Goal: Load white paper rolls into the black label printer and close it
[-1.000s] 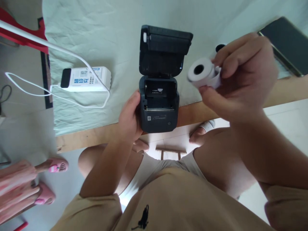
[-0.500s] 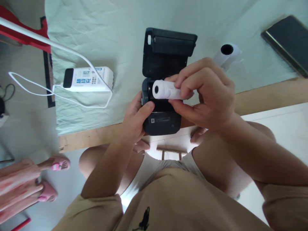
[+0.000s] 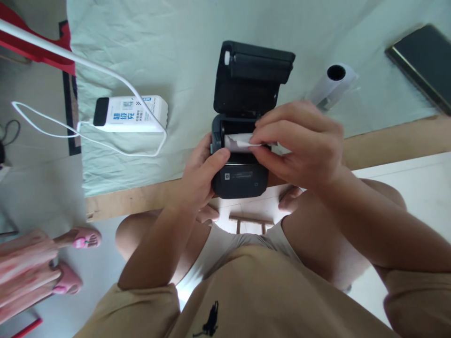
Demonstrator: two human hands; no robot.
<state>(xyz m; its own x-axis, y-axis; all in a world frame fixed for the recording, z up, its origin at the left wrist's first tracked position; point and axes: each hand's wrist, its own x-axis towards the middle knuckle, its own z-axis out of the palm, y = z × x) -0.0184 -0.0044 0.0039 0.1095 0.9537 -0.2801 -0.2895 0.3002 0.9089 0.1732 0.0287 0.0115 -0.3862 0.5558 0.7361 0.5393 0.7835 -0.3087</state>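
A small black device with its lid raised is at the table's front edge. My left hand grips its left side, the thumb on the rim. Inside the compartment lies a white paper roll. The fingertips of my right hand pinch the loose end of its paper, over the right part of the compartment. The roll's right end is hidden behind those fingers.
A second white roll in clear wrap stands behind my right hand. A dark phone-like object lies at the far right. On the left are a white power bank and its cable. A person's pink slippers show at lower left.
The paper roll has gone down from above the device into its compartment. My right hand has shifted from the roll's body to its paper end. The device has moved slightly right.
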